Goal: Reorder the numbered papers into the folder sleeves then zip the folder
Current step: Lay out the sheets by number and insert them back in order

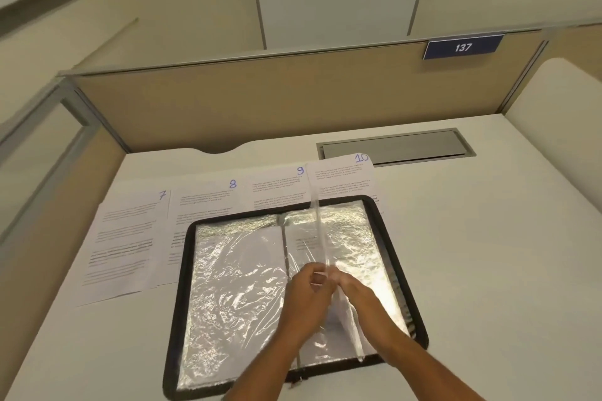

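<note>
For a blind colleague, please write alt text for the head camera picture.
Both hands, left hand and right hand, hold a clear sleeve upright over an open black zip folder on a white desk. Papers 7, 8, 9 and 10 lie behind it.

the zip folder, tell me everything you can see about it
The zip folder lies open flat on the white desk, with a black zippered border and rounded corners. Inside are shiny, crinkled clear plastic sleeves, most holding white paper. One sleeve stands on edge near the spine, pinched between the left hand and right hand. Its far edge overlaps the sheets numbered 8, 9 and 10.
</note>
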Motion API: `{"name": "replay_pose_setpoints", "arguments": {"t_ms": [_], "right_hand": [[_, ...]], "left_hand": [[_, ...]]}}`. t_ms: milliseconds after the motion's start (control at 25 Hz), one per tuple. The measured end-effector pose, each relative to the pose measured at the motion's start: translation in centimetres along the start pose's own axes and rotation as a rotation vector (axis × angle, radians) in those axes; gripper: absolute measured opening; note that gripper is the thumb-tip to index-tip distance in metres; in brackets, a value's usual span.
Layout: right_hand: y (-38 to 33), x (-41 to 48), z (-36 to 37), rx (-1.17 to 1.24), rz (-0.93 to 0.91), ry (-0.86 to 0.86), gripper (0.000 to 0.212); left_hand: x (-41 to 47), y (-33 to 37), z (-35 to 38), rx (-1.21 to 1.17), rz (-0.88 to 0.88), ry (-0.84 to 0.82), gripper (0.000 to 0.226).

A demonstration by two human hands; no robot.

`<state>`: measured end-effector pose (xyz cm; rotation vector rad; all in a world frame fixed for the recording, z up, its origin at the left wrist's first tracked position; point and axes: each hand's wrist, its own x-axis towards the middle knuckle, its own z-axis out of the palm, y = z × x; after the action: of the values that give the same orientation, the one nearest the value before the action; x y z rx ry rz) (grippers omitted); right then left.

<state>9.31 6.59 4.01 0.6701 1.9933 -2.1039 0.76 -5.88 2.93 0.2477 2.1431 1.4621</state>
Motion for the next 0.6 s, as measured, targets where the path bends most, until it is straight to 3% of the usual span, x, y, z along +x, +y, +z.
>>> {"name": "replay_pose_setpoints", "arguments": {"t_ms": [40, 160, 360, 480, 600], "right_hand": [[0.5, 0.2, 0.2, -0.023, 0.001, 0.003, 0.047], [2.3, 0.7, -0.1, -0.159, -0.053, 0.094, 0.059], [6.1, 2.1, -1.3, -0.801, -0.139, 0.212, 0.066], [7.6, 2.5, -0.7, -1.039, -0.131, 0.207, 0.088], [8.2, 3.1, -0.4, -1.130, -0.127, 0.232, 0.083]], "left_hand": [[0.0, -0.1, -0.5, -0.016, -0.009, 0.023, 0.007], [-0.1, -1.3, -2.7, -0.067, -0.085, 0.076, 0.016], [-0.8, -2.8, -7.5, -0.233, -0.239, 0.198, 0.015], [-1.1, -4.3, -11.6, -0.148, -0.220, 0.341, 0.029], [-1.1, -6.0, -15.4, 0.055, -0.222, 0.483, 0.041]]}}
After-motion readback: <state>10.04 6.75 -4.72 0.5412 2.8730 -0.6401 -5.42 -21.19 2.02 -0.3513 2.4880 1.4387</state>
